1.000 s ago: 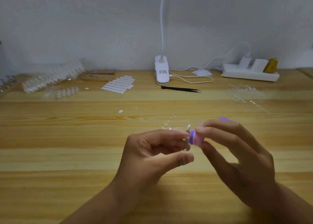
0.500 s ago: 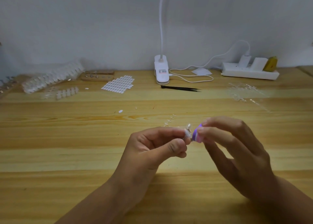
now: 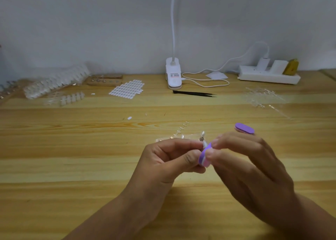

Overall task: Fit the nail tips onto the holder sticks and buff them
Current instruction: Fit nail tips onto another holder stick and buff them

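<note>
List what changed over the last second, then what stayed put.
The right hand swept the purple buffer down across the nail tip on the holder stick. Its near end now lies lower, beside the left thumb, which rose from underneath. Nothing was let go: the left hand still pinches the stick, and the right still grips the buffer. The tweezers, lamp clamp and sticker sheet did not move.

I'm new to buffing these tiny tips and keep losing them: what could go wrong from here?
The left hand pinches the holder stick with just its fingertips; pressure from the purple buffer in the right hand could knock the nail tip off or twist the stick loose. The buffer lies close against the left thumb, so a stroke might scrape skin. A dropped clear tip would probably be hard to find among the clear strips on the table.
</note>
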A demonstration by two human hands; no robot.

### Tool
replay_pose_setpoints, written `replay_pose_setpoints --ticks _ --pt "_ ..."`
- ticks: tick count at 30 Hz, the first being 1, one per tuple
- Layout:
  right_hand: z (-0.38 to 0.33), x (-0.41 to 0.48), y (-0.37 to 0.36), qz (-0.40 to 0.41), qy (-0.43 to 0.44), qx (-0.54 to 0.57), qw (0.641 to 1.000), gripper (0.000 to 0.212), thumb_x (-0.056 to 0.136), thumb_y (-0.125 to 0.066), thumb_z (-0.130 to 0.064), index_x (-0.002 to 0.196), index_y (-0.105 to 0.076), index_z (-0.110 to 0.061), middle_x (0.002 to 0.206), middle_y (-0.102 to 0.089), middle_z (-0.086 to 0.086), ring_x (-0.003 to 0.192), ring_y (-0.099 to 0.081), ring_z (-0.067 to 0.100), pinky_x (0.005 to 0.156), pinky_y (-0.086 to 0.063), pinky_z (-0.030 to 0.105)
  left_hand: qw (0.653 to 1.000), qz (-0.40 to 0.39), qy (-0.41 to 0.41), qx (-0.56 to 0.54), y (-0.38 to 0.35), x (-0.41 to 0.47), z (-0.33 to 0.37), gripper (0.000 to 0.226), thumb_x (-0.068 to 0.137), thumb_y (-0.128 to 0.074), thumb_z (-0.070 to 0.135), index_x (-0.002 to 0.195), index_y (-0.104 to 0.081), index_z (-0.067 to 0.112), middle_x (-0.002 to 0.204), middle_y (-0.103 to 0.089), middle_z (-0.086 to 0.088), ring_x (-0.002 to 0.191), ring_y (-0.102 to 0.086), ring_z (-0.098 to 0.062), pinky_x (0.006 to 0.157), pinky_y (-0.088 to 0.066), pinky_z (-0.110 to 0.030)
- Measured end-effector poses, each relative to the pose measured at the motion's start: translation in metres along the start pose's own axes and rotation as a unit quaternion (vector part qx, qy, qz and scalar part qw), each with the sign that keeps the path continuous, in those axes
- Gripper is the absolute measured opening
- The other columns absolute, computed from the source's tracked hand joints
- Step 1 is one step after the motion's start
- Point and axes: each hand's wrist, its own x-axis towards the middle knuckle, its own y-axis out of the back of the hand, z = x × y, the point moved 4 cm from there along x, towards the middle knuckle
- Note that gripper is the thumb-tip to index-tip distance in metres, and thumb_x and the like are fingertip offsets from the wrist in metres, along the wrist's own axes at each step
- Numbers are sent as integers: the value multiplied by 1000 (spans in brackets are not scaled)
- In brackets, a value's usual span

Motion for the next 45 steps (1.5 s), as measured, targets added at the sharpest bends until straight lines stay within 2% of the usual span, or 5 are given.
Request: replay_pose_setpoints --ticks 4,17,21,41,45 --pt "13 1 1 -5 -43 -18 999 40 85 -70 9 119 -57 -9 113 -62 9 106 -61 20 92 -51 34 1000 -1 3 -4 2 1 1 19 74 -75 18 90 -78 10 84 -74 -11 75 -68 -17 70 -55 -25" --pt "5 0 -4 -45 -13 -19 999 47 80 -69 14 121 -62 -7 116 -58 8 112 -57 20 108 -36 25 999 -20 48 13 0 2 -5 14 84 -66 13 89 -71 1 78 -72 -14 70 -69 -20 64 -56 -26" --pt "19 2 -3 -59 -44 -39 997 35 81 -72 13 112 -71 -2 107 -68 16 104 -62 24 96 -47 29 998 -41 43 37 0 2 -3 14 87 -60 15 86 -71 6 76 -69 -10 69 -64 -17 64 -54 -27" --pt "16 3 -6 -52 -54 -13 997 38 86 -65 11 116 -56 -10 109 -60 11 103 -58 21 97 -43 25 994 -80 46 55 -3 5 -9 24 96 -47 24 82 -66 19 65 -51 5 63 -52 -13 60 -53 -29" --pt "1 0 -10 -53 -33 19 998 36 90 -59 8 121 -55 -10 115 -57 9 108 -56 20 102 -37 23 993 -89 33 70 -4 4 -11 26 98 -46 23 85 -65 10 67 -52 3 65 -54 -12 62 -53 -27"
